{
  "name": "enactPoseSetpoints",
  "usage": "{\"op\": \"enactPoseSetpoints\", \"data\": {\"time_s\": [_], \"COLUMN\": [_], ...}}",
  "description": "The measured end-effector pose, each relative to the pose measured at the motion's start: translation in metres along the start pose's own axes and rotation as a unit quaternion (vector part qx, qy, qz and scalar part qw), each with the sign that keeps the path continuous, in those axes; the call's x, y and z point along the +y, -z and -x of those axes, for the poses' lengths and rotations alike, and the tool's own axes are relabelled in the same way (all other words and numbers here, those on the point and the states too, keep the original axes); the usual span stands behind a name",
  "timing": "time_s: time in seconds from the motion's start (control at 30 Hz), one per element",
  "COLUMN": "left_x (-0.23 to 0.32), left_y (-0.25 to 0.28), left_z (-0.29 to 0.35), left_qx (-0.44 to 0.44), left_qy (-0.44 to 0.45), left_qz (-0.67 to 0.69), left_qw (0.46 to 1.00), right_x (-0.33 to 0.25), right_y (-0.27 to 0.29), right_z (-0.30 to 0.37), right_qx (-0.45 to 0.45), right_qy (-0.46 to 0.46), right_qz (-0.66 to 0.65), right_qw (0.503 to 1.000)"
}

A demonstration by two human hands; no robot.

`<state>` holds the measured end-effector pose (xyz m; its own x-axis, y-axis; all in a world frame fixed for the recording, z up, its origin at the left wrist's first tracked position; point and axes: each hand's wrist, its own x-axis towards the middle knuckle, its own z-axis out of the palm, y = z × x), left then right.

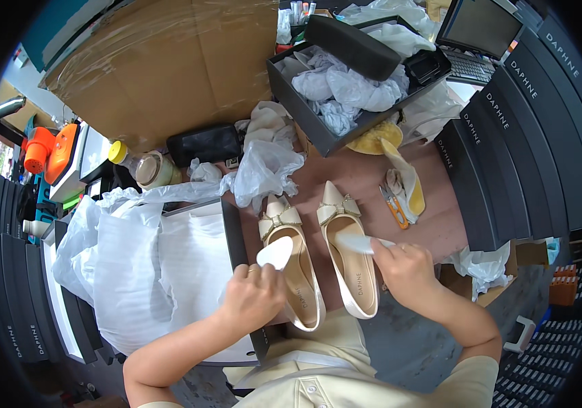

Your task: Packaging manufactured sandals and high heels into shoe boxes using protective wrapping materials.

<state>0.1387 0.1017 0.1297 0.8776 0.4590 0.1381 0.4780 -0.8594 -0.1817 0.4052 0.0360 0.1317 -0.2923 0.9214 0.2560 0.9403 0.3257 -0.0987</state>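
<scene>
A reddish-brown tabletop [434,221] stands above a scuffed grey floor [406,350], teal panelling [59,30] upper left.

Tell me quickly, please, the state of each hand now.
Left hand: closed, holding a white rounded pad.
Right hand: closed, holding a whitish flat piece.

1. The head camera looked from the person's head, steeply down and forward.
2. It faced the tabletop [434,204], with the shirt [284,387] at the lower edge.
3. The left hand [255,296], right hand [406,275] and shoes [351,268] were near, around the middle; the screen [479,27] stood farther, upper right.
4. Its wide fisheye view bent straight edges toward a dark rim.
</scene>
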Motion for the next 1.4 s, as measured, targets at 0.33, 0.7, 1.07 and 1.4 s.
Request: {"op": "enactPoseSetpoints", "data": {"time_s": [0.33,0.7,1.07,1.4], "left_x": [0.019,0.0,0.013,-0.055], "left_y": [-0.031,-0.026,-0.047,-0.039], "left_z": [-0.037,-0.035,-0.062,-0.065], "left_qx": [-0.128,-0.22,-0.202,0.069], "left_qy": [0.036,0.048,0.111,0.255], "left_qz": [-0.003,0.084,0.062,0.012], "left_qw": [0.991,0.971,0.971,0.964], "right_x": [-0.008,0.014,-0.015,-0.023], "right_y": [-0.048,-0.064,-0.013,-0.112], "right_z": [-0.047,-0.052,-0.068,-0.195], "right_qx": [-0.166,-0.151,-0.097,-0.012], "right_qy": [0.121,0.067,0.05,-0.102], "right_qz": [0.047,0.012,-0.08,-0.049], "right_qw": [0.978,0.986,0.991,0.994]}}
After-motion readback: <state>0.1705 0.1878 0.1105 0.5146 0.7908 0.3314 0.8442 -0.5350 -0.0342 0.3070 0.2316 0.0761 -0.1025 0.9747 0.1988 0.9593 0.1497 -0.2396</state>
